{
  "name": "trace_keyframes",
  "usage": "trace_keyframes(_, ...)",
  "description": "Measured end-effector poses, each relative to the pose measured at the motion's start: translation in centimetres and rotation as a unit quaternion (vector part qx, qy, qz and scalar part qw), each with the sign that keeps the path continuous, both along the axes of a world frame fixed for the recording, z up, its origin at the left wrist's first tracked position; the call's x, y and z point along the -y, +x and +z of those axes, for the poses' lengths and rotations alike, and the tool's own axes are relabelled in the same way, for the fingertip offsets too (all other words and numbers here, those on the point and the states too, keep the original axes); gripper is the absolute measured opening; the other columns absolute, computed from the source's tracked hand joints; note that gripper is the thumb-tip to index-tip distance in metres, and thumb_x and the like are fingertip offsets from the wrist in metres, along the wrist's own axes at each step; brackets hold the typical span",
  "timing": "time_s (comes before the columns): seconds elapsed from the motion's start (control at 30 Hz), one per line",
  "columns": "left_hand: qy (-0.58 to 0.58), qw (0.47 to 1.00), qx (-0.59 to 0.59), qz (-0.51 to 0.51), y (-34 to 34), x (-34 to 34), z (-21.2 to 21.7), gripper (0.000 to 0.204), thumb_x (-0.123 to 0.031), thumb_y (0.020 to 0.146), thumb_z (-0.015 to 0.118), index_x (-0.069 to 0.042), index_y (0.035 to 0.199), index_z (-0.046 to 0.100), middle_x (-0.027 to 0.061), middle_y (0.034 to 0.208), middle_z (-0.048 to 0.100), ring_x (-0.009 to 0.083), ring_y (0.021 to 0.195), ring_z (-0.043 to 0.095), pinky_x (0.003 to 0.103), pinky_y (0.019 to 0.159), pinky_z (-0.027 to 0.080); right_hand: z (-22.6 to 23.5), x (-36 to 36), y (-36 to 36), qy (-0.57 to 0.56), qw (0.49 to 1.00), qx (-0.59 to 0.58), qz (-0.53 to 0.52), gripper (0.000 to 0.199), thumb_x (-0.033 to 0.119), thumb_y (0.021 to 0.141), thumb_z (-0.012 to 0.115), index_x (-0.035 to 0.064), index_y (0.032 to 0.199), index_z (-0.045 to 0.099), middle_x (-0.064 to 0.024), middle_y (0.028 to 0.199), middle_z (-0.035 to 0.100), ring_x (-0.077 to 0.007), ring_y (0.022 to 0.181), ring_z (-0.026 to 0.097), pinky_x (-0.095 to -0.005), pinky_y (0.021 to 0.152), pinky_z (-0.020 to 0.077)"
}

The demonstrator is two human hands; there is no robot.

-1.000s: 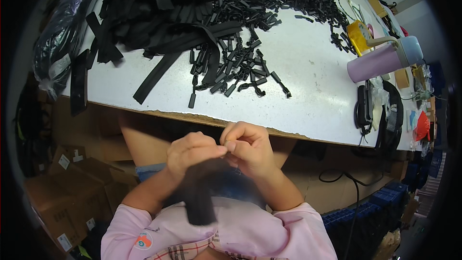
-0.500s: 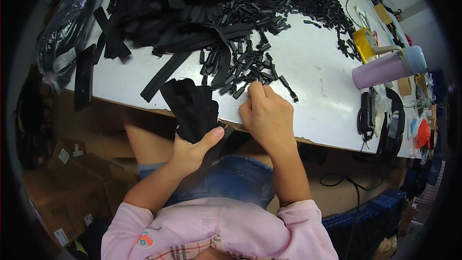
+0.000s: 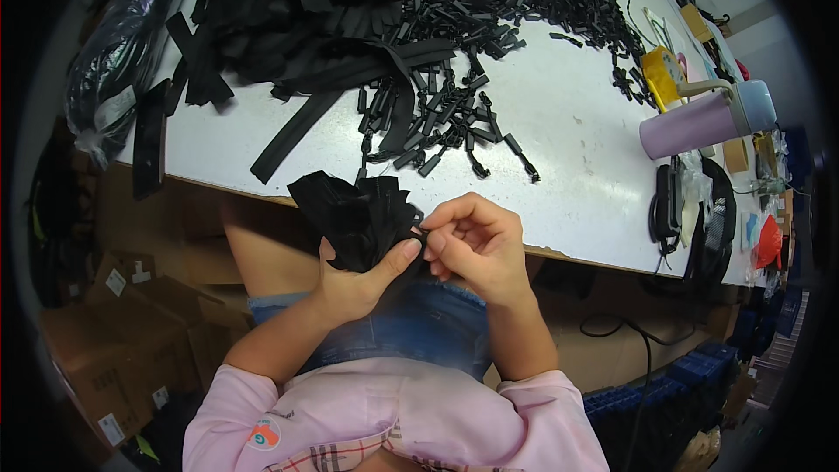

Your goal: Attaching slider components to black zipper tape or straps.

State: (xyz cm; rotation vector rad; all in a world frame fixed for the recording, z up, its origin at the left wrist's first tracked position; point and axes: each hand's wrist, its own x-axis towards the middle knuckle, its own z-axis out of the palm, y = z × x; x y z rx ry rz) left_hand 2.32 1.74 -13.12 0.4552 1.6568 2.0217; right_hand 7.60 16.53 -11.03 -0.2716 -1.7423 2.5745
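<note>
Light was bright and even from above, with mild glare on the white table (image 3: 568, 114). Fisheye bent straight edges; rim went black. Under-table area was dim, centre sharp.

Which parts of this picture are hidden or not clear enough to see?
- Head view: the piece pinched by the right hand is covered by its fingertips.
- Left hand: its grip on the fanned bundle of black fabric strips hides its fingers.
- Black plastic bag: blurred, cut off at the rim.
- Small black clips: too small for detail.
</note>
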Motion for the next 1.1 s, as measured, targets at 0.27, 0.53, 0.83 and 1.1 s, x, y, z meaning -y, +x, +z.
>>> trace_keyframes(0.27,0.045,0.998,0.031,-0.017,0.1,-0.1,-0.2,0.012,-0.003,0.076,0.059,-0.001,0.088,0.058,0.0017,0.081,0.059,0.0066,0.073,0.054,0.02,0.066,0.044,-0.9,0.2,0.6,0.066,0.996,-0.06,-0.022,0.016,-0.002,0.076,0.055,-0.0056,0.091,0.055,-0.0074,0.073,0.059,-0.0066,0.058,0.055,-0.0169,0.051,0.0465)
trace_keyframes(0.53,-0.002,1.0,-0.02,-0.008,-0.1,0.2,0.2,0.014,-0.002,0.075,0.059,-0.001,0.089,0.057,0.0019,0.081,0.059,0.0069,0.073,0.054,0.02,0.066,0.044,-0.7,0.0,0.1,0.208,0.97,-0.122,-0.024,0.014,-0.003,0.073,0.056,-0.003,0.087,0.059,-0.0065,0.071,0.06,-0.0063,0.056,0.054,-0.019,0.049,0.0448)
trace_keyframes(0.83,-0.008,0.997,-0.072,0.036,0.2,0.2,0.6,0.02,-0.005,0.078,0.057,0.0,0.096,0.052,0.0046,0.086,0.055,0.0086,0.077,0.052,0.022,0.069,0.043,-1.0,2.2,0.6,0.294,0.935,-0.145,-0.137,0.015,-0.004,0.071,0.059,-0.0019,0.086,0.058,-0.0042,0.066,0.055,-0.0048,0.056,0.052,-0.0164,0.046,0.0397)
trace_keyframes(1.1,0.013,0.997,-0.074,0.017,0.4,0.4,0.9,0.025,-0.007,0.082,0.051,0.001,0.105,0.047,0.0059,0.09,0.052,0.01,0.082,0.05,0.023,0.072,0.042,-1.5,3.4,0.8,0.017,0.986,-0.102,-0.134,0.01,-0.005,0.076,0.056,-0.0035,0.085,0.054,-0.0042,0.077,0.052,-0.0038,0.061,0.047,-0.0144,0.052,0.038)
